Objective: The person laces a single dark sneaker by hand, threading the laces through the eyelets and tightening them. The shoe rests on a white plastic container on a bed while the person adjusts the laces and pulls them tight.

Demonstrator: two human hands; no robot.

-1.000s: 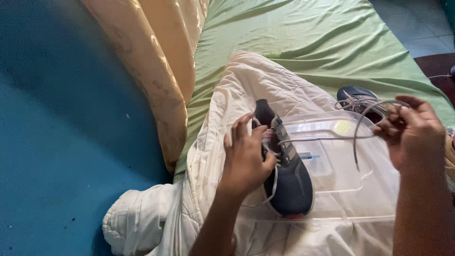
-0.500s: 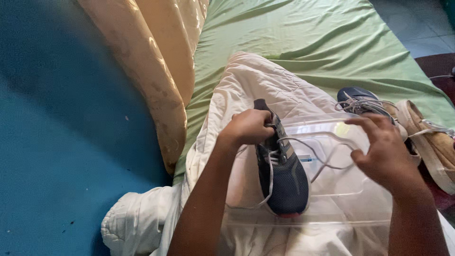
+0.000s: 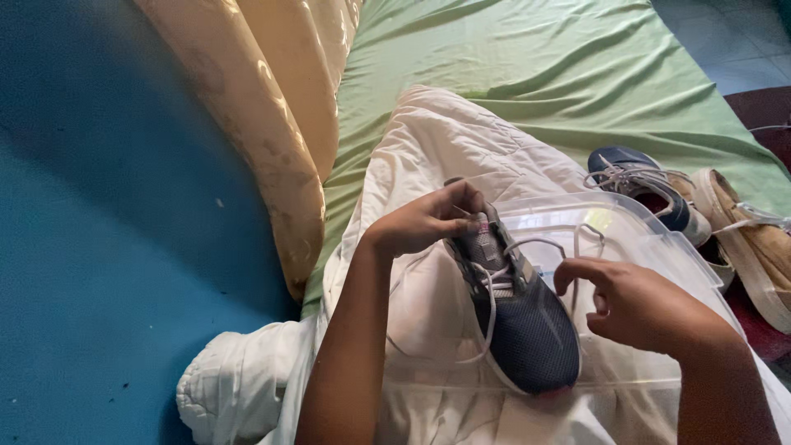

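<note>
While the left hand [image 3: 428, 221] pinches the tongue of the dark sneaker [image 3: 515, 305], the right hand [image 3: 634, 301] has let its lace loop [image 3: 540, 244] drop.

Half a second ago those fingers were spread above the laces; now they curl loosely, gripping nothing. The sneaker lies across a clear plastic bin lid [image 3: 659, 239] on the white quilt [image 3: 449, 140], its pale label hidden underneath. Another sneaker [image 3: 638, 177] and a tan shoe [image 3: 746, 231] sit at the bed's right edge.

Single head view, looking steeply down, close over bed [image 3: 527, 74]
</note>
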